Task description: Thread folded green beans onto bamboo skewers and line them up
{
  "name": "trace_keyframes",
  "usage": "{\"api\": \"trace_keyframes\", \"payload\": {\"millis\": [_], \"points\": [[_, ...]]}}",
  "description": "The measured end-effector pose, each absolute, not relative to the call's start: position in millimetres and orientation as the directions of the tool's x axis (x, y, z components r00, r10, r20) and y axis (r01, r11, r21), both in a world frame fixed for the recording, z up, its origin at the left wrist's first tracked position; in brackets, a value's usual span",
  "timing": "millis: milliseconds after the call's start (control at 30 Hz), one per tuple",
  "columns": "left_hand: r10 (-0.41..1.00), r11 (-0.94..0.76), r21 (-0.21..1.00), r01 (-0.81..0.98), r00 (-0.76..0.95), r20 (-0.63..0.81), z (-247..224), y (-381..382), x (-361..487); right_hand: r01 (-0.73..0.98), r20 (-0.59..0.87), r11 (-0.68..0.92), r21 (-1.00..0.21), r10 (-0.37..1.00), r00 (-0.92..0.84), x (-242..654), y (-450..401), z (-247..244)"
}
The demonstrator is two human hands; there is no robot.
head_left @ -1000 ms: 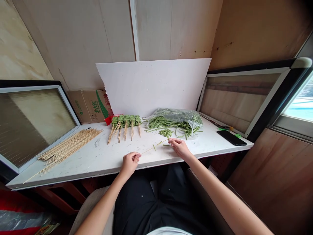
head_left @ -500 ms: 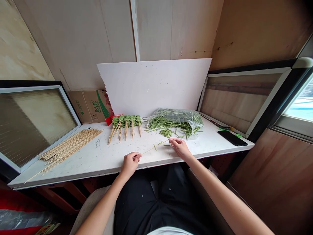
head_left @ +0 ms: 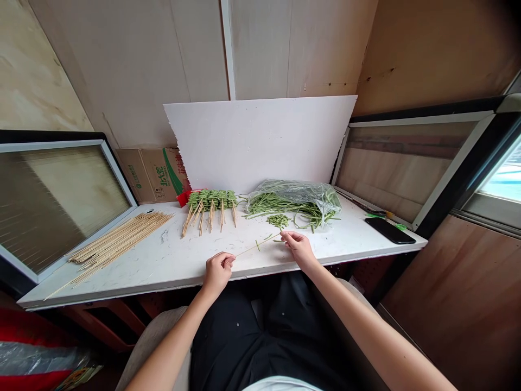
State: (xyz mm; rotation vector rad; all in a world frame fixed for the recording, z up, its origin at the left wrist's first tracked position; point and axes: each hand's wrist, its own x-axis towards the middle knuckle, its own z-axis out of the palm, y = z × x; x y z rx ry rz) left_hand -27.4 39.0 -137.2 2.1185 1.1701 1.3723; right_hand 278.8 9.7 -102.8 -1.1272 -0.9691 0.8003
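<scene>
My left hand (head_left: pixel 218 270) pinches one end of a thin bamboo skewer (head_left: pixel 248 251) above the table's front edge. At the skewer's far end, the fingers of my right hand (head_left: pixel 299 245) are closed on a short piece of green bean (head_left: pixel 280 230), mostly covered by the fingertips. Another cut bean piece (head_left: pixel 257 245) shows by the middle of the skewer; whether it is threaded on or lying beneath, I cannot tell. Just beyond my right hand is a small heap of cut bean pieces (head_left: pixel 278 220).
Long green beans (head_left: pixel 277 203) lie in a clear plastic bag (head_left: pixel 325 198) at the back. Filled bean skewers (head_left: pixel 211 201) are stacked left of it. Loose bamboo skewers (head_left: pixel 122 239) spread at left. A black phone (head_left: pixel 389 230) rests at right; a cardboard box (head_left: pixel 150 174) stands behind.
The view has shifted slightly. Both hands keep nearly the same places and grips, with the skewer still stretched between them.
</scene>
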Motion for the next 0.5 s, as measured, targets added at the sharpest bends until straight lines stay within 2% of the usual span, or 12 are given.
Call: {"api": "trace_keyframes", "payload": {"millis": [300, 500], "points": [[0.750, -0.635, 0.621, 0.460, 0.172, 0.639, -135.0, 33.4, -26.9, -0.036, 0.216, 0.252, -0.967, 0.889, 0.404, 262.8, 3.4, -96.5], [0.759, -0.639, 0.656, 0.401, 0.193, 0.621, -132.5, 25.3, -15.2, 0.022, 0.233, 0.237, -0.971, 0.929, 0.287, 234.0, -9.3, -90.8]]}}
